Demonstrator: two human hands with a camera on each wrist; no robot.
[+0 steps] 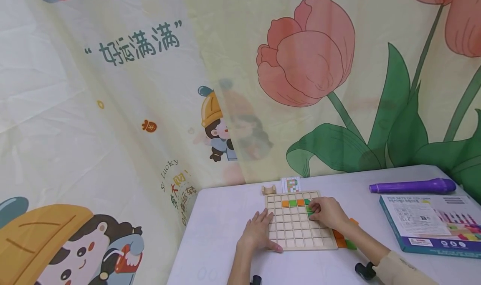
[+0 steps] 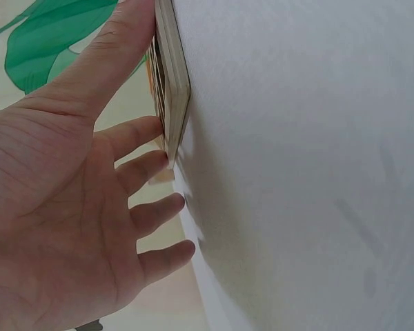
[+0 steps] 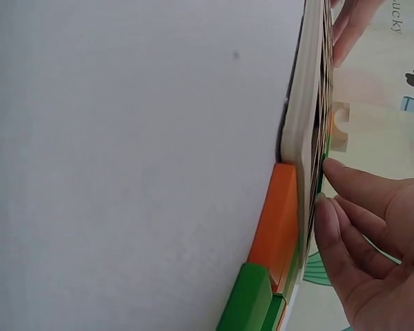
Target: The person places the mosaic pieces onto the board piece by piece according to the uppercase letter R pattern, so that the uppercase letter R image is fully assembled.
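Observation:
A wooden grid board (image 1: 289, 231) lies flat on the white table. Along its far part runs a row of orange and green tiles (image 1: 292, 203). My right hand (image 1: 330, 212) reaches over the board's right side, thumb and index finger pinching a small green tile (image 3: 322, 181) at the grid, just nearer than the row's right end. Spread out, my left hand (image 1: 256, 231) rests at the board's left edge, its thumb by the near corner. In the left wrist view, the left fingers (image 2: 159, 214) are extended beside the board's edge.
Against the board's right side lie orange blocks (image 3: 274, 221) and green blocks (image 3: 244, 298). Behind it are a patterned card (image 1: 291, 184) and a small wooden holder (image 1: 268, 189). A purple stick-like object (image 1: 413, 186) and a flat printed box (image 1: 428, 226) lie at the right.

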